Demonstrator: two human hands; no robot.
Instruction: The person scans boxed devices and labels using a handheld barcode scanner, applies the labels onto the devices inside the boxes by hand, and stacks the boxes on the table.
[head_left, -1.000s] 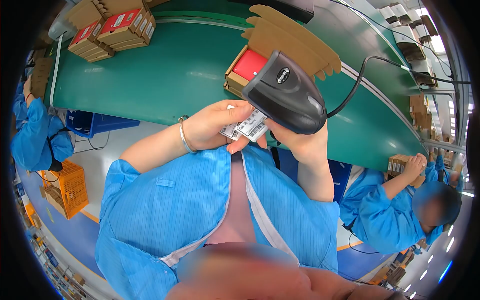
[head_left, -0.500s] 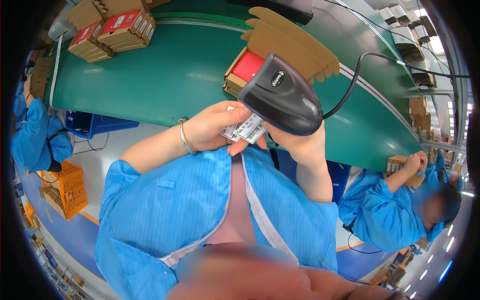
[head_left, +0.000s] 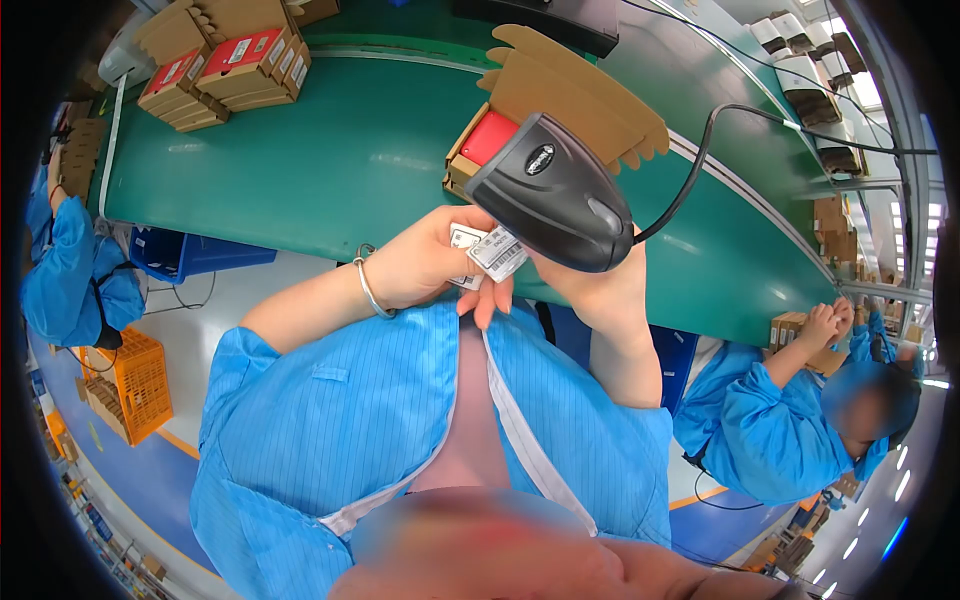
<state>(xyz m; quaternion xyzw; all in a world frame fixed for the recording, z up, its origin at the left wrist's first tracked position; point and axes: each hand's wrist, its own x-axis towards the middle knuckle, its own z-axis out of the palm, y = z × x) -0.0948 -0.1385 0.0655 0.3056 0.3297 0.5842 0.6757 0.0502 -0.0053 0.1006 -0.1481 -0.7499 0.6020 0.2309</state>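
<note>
My left hand (head_left: 425, 262), a metal bangle at its wrist, pinches white printed labels (head_left: 498, 254) in front of my chest; some of its fingers extend below them. My right hand (head_left: 590, 285) is wrapped under a black barcode scanner (head_left: 553, 192), whose body hides most of its fingers. The scanner's head is just above the labels, and its cable leads off to the right. Behind the scanner an open cardboard box (head_left: 458, 172) with a raised lid holds a red item (head_left: 487, 137), partly covered by the scanner.
Stacked boxes with red tops (head_left: 243, 52) stand at the back left of the green table (head_left: 300, 165). Blue bins (head_left: 190, 254) are below its edge. An orange crate (head_left: 145, 385) is on the floor. Co-workers in blue (head_left: 755, 425) are at right and far left.
The scanner and my right hand have shifted slightly left and down. The labels are a bit more spread, and my left fingers extend lower beneath them. The co-worker's hands at right have moved slightly.
</note>
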